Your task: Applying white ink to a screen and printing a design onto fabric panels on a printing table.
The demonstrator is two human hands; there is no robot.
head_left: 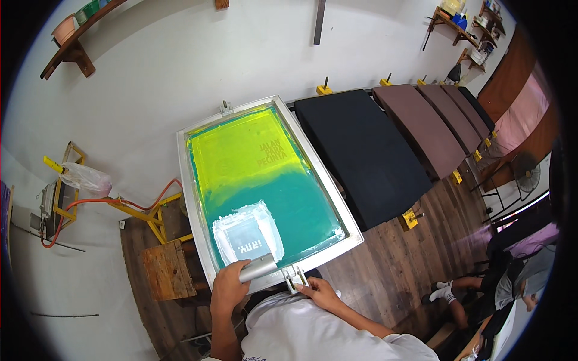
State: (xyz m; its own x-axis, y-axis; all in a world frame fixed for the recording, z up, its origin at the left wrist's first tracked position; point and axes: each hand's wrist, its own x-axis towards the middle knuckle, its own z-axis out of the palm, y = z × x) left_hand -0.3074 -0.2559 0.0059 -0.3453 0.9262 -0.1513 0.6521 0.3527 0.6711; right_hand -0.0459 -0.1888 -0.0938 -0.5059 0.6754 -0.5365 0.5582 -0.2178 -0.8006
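In front of me lies a screen printing frame (352,236) with pale metal edges. Its green mesh (271,201) carries yellow-green ink over the far part and a white ink patch (272,231) around a small design at the near left. My left hand (230,286) grips a silver metal squeegee (257,268) over the frame's near edge, beside the white patch. At the same edge, farther right, the fingers of my right hand (320,293) close on a metal bracket (295,279). A similar bracket (226,107) stands at the far edge.
Right of the frame runs a row of padded boards, a black board (361,153) first, then a brown board (418,126). Yellow clamps (410,219) stick out at their ends. A wooden stool (165,272) stands left. Another person's legs (460,295) show at lower right, near a fan (526,172).
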